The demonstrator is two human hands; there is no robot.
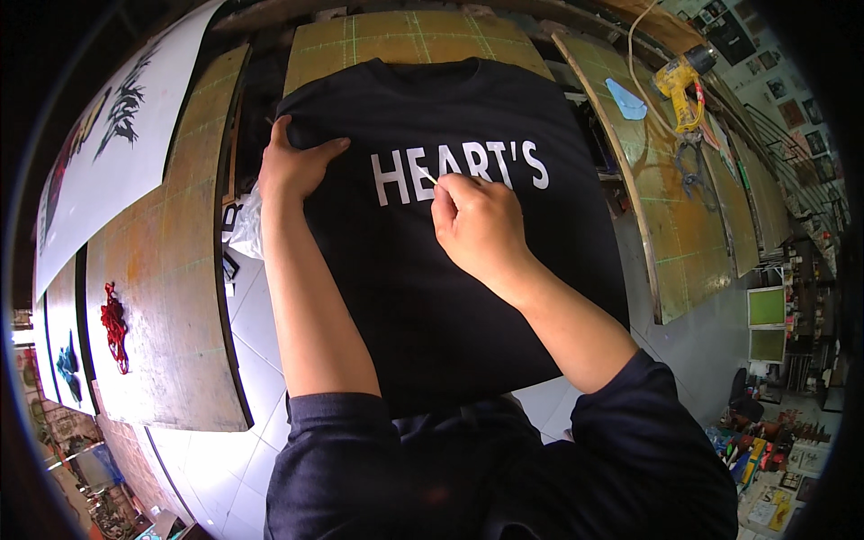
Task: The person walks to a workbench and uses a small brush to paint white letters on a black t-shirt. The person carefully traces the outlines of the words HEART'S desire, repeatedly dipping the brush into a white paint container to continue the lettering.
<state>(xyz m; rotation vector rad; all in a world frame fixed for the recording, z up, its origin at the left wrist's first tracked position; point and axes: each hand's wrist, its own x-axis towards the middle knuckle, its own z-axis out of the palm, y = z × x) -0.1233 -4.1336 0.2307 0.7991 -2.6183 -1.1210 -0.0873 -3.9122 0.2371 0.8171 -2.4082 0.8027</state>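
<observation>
A black T-shirt (387,297) lies spread over a wooden board (414,38), its collar at the far end. White block lettering (385,177) runs across its chest. My right hand (481,220) is closed around a thin pale stick (427,175), whose tip points at the lettering; whether the tip touches the print I cannot tell. That hand covers part of the letters. At the shirt's left edge rests my left hand (295,169), thumb and forefinger spread apart, with its other fingers partly hidden.
More wooden boards stand left (171,297) and right (630,153). The right one carries a yellow heat gun (681,85) with a cable and a light-blue scrap (626,99). Red cord (114,328) lies on the left board, near a large printed sheet (99,162). White plastic (247,229) hangs by my left forearm.
</observation>
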